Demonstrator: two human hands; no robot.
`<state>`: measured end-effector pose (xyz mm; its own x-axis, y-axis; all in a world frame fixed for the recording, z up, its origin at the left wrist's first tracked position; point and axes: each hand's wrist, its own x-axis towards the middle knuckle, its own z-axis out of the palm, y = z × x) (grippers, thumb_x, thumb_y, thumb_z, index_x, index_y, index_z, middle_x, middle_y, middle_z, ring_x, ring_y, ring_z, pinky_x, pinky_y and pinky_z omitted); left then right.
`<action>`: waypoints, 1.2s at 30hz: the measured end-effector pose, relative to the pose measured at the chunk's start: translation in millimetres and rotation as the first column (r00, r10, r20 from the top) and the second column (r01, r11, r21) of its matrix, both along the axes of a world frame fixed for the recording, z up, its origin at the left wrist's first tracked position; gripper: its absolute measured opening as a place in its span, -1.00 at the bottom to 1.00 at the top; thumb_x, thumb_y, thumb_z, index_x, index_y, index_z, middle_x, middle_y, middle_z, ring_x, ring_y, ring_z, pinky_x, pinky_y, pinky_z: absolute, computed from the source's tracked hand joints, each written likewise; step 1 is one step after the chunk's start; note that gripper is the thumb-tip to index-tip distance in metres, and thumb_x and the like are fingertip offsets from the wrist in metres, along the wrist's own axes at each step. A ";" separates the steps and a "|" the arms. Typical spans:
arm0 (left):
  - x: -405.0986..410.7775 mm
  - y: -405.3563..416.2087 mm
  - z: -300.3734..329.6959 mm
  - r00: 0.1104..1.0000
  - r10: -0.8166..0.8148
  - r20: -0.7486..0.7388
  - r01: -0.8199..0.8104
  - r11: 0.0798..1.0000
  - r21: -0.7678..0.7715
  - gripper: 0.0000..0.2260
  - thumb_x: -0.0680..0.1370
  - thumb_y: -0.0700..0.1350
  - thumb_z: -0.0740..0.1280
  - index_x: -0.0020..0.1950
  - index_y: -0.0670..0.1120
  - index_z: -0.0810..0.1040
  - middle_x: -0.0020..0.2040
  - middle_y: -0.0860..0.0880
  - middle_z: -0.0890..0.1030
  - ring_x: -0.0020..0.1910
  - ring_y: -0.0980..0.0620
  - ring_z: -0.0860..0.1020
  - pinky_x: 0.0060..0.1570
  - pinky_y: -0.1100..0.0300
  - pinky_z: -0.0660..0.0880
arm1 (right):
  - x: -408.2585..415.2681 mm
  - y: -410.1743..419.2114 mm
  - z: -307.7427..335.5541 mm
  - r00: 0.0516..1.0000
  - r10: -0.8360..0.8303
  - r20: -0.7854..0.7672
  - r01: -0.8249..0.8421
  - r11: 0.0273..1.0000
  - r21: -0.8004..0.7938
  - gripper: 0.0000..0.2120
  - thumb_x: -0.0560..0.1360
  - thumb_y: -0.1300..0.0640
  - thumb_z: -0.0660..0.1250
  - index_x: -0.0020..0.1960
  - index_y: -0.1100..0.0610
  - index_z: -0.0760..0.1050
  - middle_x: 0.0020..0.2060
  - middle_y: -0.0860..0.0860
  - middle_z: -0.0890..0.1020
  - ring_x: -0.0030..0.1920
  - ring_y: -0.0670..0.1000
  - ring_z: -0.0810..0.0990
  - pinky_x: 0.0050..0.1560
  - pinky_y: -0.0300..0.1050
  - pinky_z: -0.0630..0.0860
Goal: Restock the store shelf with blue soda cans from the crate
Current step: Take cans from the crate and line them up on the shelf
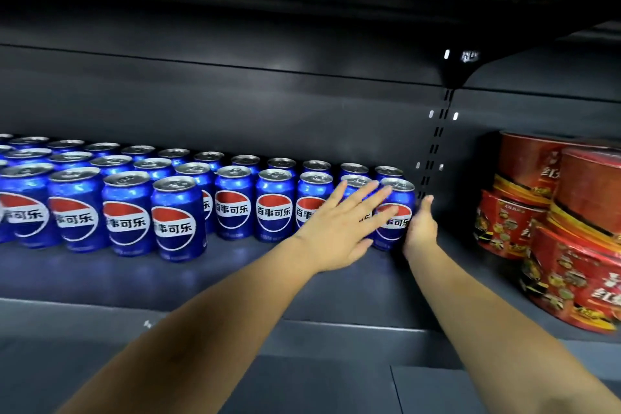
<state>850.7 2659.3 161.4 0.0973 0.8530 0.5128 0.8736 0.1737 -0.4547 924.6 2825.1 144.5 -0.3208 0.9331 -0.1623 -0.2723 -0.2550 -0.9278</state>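
Several blue soda cans (pixel 174 218) with red, white and blue labels stand in rows on the dark shelf (pixel 235 282), filling its left and middle. The rightmost front can (pixel 398 212) stands upright near the shelf's slotted upright. My left hand (pixel 342 225) lies flat against the fronts of the rightmost cans, fingers straight and spread. My right hand (pixel 420 228) touches the right side of the rightmost can, thumb raised, its fingers hidden behind the can. No crate is in view.
Red printed round tins (pixel 571 232) are stacked at the right end of the shelf. A slotted upright (pixel 437 144) runs up the back wall between the cans and the tins. A dark shelf overhangs above.
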 end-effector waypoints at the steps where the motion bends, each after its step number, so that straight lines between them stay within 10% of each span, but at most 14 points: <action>1: -2.5 -9.5 1.8 1.000 -0.009 0.024 0.009 0.999 0.040 -0.51 0.54 0.01 0.08 0.49 -0.01 0.26 0.51 -0.09 0.21 0.49 -0.09 0.18 0.41 -0.13 0.07 | 0.6 -4.8 4.9 0.998 -0.045 0.052 0.043 0.999 0.033 -0.40 0.57 -0.24 0.08 0.26 0.25 0.46 0.16 0.17 0.57 0.12 0.17 0.58 0.18 0.08 0.50; 5: -17.6 -54.2 11.8 0.970 0.156 0.185 -0.158 0.987 -0.001 -0.45 0.63 -0.01 0.09 0.55 -0.02 -0.09 0.55 -0.04 -0.18 0.53 -0.06 -0.20 0.40 0.00 -0.34 | 4.9 -16.4 10.6 0.992 -0.067 0.108 0.059 0.995 0.078 -0.39 0.58 -0.21 0.09 0.38 0.25 0.35 0.28 0.14 0.50 0.22 0.16 0.53 0.24 0.07 0.46; 14: -72.6 -161.8 18.9 0.842 0.480 0.246 -0.499 0.866 0.021 -0.38 0.59 -0.02 0.15 0.55 -0.07 -0.09 0.56 -0.10 -0.16 0.53 -0.10 -0.19 0.43 -0.19 -0.18 | 11.7 -36.4 7.3 0.990 -0.081 0.117 0.058 0.980 0.189 -0.47 0.62 -0.12 0.05 0.37 0.25 0.36 0.30 0.12 0.49 0.25 0.14 0.51 0.29 0.03 0.42; 22: -94.3 -189.1 26.1 0.752 0.425 0.504 -0.454 0.888 -0.072 -0.33 0.53 -0.04 0.35 0.53 -0.11 0.10 0.53 -0.12 0.13 0.50 -0.07 0.12 0.41 0.11 0.17 | 11.2 -43.4 -7.4 0.989 -0.045 0.143 0.008 0.969 0.246 -0.55 0.62 -0.02 0.11 0.41 0.19 0.35 0.34 0.11 0.46 0.29 0.10 0.46 0.32 -0.01 0.38; 36: -68.8 -154.9 39.7 0.777 0.583 0.238 -0.582 0.809 -0.082 -0.38 0.56 0.03 0.21 0.54 -0.08 0.03 0.53 -0.13 0.13 0.53 -0.10 -0.01 0.43 -0.19 -0.09 | 17.4 -28.2 0.9 0.990 0.015 0.137 -0.044 0.977 0.210 -0.53 0.63 -0.04 0.08 0.44 0.17 0.28 0.32 0.02 0.44 0.30 0.07 0.46 0.28 -0.06 0.40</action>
<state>782.0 2504.4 201.1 -0.5442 0.7085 0.4493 0.6866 0.6839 -0.2468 942.0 2796.9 145.4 -0.3375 0.9413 -0.0046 -0.1375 -0.0541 -0.9890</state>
